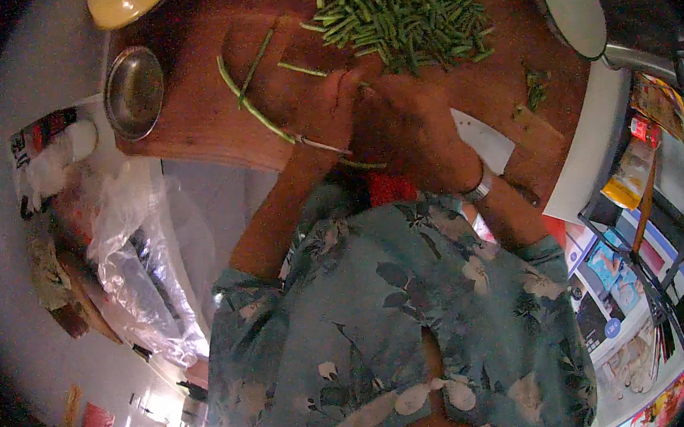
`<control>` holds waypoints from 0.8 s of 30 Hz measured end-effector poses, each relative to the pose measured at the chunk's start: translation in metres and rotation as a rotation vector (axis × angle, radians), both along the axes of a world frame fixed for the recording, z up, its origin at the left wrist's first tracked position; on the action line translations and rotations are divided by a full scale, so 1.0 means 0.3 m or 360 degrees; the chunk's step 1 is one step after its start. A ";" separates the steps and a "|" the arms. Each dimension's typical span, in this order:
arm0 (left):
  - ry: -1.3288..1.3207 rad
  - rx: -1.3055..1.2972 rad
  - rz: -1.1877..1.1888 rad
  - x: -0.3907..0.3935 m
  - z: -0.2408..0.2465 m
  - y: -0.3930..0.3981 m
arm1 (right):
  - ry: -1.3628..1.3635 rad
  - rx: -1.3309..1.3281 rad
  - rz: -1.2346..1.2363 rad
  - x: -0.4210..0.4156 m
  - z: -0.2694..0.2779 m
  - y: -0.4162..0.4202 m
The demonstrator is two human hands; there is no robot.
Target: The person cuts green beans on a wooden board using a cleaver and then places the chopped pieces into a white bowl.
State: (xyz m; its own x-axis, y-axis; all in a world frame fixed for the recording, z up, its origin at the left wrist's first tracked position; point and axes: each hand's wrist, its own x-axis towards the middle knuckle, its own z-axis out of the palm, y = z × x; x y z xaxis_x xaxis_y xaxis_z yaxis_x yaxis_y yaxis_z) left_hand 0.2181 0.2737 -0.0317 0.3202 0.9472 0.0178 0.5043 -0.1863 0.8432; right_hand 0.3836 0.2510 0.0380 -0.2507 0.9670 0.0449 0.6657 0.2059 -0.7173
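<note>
Over a brown wooden tabletop point(199, 113), my left hand point(323, 108) and my right hand point(413, 116) meet at the fingertips. A thin green stalk point(300, 69) runs into the fingers of my left hand. Shadow hides whatever my right fingers hold. Two longer green stalks point(247, 106) cross to the left, one curving toward my left wrist. Just beyond the hands lies a heap of short cut green stalks point(404, 19). A knife blade point(487, 140) shows beside my right hand, its handle not plainly visible. A metal-banded watch point(480, 189) circles my right wrist.
A metal bowl point(135, 92) stands at the table's left edge, below a yellow bowl point(131, 1). Far right is a pale round pan point(573, 7) with a metal handle. Green scraps point(535, 90) lie nearby. Plastic bags point(146, 279) are at left; packets point(656, 103) are at right.
</note>
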 end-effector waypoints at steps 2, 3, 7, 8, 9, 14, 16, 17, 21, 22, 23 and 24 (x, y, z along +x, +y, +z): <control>0.0026 0.0213 0.0152 0.026 -0.057 0.003 | 0.0218 -0.0275 -0.0164 -0.022 0.024 0.000; -0.0056 0.0125 0.0257 0.023 -0.153 -0.004 | 0.0392 -0.0281 -0.0175 -0.049 0.025 -0.014; -0.1031 -0.0844 0.0331 -0.008 -0.002 0.085 | 0.0671 -0.0379 -0.0287 -0.057 0.042 -0.047; -0.0830 -0.0761 0.0513 0.031 0.103 0.081 | 0.0652 -0.0416 -0.0296 -0.051 0.044 -0.043; -0.0787 -0.0834 0.0366 0.017 0.093 0.069 | 0.0611 -0.0340 -0.0250 -0.041 0.039 -0.036; -0.0418 -0.0950 -0.0439 -0.022 0.081 0.068 | -0.0096 -0.0422 0.0337 0.037 0.076 0.021; -0.0354 -0.1111 -0.0611 -0.044 0.047 0.074 | 0.0017 -0.0334 0.0405 0.058 0.079 0.014; -0.0350 -0.1088 -0.0597 -0.050 0.036 0.071 | 0.0056 -0.0309 0.0425 0.059 0.070 0.013; -0.0248 -0.0662 -0.0385 -0.005 0.052 0.051 | 0.0046 -0.0303 0.0274 0.056 0.015 0.008; -0.0136 -0.0573 -0.0304 0.012 0.104 0.055 | -0.0017 -0.0309 0.0144 0.036 0.019 0.007; -0.0024 -0.0483 -0.0223 0.031 0.132 0.057 | -0.0080 -0.0315 0.0013 0.021 0.022 0.007; -0.0028 0.0215 -0.0043 0.043 0.045 0.046 | -0.0151 -0.0306 0.0014 -0.001 0.021 0.012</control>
State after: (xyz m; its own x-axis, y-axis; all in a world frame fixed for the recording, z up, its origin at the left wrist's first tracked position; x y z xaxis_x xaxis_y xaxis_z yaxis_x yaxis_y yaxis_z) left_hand 0.2310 0.2874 -0.0182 0.3443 0.9267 0.1507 0.4827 -0.3124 0.8182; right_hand 0.3834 0.2545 0.0444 -0.2532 0.9533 -0.1644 0.7311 0.0773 -0.6779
